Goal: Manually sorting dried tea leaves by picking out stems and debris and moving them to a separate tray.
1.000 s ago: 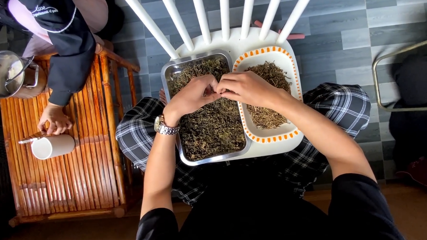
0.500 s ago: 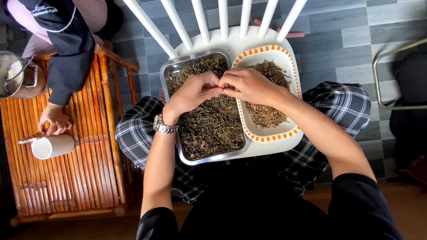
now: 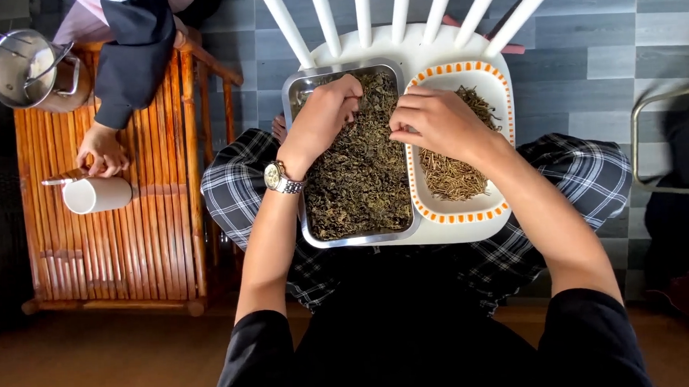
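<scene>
At the far left a round steel pot (image 3: 25,68) is sitting on a slatted bamboo table (image 3: 152,225), where another person's hand (image 3: 101,152) is resting beside a white cylindrical mug (image 3: 97,194) lying on its side. Moving right, the person's left hand (image 3: 322,119), above a silver metal wristwatch (image 3: 280,178), is reaching into the far end of a rectangular steel tray (image 3: 300,91) filled with dark dried leaves (image 3: 363,177); its fingers are curling in loosely onto the leaves, though whether they are pinching any cannot be told. The right hand (image 3: 438,123) is hovering over the tray's right edge and a white dish with an orange patterned rim (image 3: 469,211) holding pale dried stems (image 3: 452,173); its fingers are bunching partly closed, their contents hidden. Both containers are resting on a white spindle-back chair seat (image 3: 423,47).
</scene>
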